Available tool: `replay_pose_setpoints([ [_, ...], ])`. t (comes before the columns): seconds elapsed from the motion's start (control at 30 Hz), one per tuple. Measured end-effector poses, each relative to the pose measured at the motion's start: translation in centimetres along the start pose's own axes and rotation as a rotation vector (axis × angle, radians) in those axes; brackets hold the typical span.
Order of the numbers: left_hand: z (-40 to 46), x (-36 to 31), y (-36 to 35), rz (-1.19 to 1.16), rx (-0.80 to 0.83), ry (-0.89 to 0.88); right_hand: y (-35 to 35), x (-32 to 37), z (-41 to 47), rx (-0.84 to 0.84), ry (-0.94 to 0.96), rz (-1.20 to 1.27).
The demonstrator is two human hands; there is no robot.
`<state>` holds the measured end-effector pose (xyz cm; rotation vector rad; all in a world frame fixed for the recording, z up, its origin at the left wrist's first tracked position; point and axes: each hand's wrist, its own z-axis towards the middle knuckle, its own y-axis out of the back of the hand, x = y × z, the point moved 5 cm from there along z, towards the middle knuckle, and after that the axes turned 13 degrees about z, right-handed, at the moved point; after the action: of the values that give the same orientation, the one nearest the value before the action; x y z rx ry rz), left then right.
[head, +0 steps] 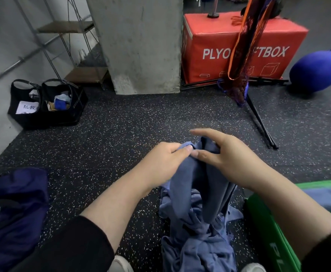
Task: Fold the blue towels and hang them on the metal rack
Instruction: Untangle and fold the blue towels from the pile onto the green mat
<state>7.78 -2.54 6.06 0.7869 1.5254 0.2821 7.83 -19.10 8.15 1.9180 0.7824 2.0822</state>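
Note:
A blue towel (188, 183) hangs lifted in front of me, its lower part trailing into a crumpled heap of blue towels (198, 248) on the speckled floor. My left hand (164, 163) grips the towel's upper left edge with curled fingers. My right hand (225, 154) pinches the upper right edge with the thumb and lower fingers, the index finger pointing left above it. Another blue towel (325, 197) lies flat on the green box at right. A metal rack (62, 46) with wooden shelves stands at the far left wall.
A green box (266, 228) sits close at my right. A dark blue bag (13, 209) lies at the left. Two black bags (47, 103) stand by the wall. Beyond are a concrete pillar (141, 44), a red plyo box (239, 46), a net stand (245, 55) and a blue ball (317, 70).

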Motion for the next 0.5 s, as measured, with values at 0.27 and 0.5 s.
replay_pose_setpoints([
  [0.27,-0.3,0.6,-0.1,0.003,0.076,0.044,-0.2,-0.7,0.3,0.001,0.010,0.004],
  [0.5,-0.5,0.6,-0.2,0.067,0.051,0.052,-1.1,-0.8,0.3,0.067,-0.007,-0.006],
])
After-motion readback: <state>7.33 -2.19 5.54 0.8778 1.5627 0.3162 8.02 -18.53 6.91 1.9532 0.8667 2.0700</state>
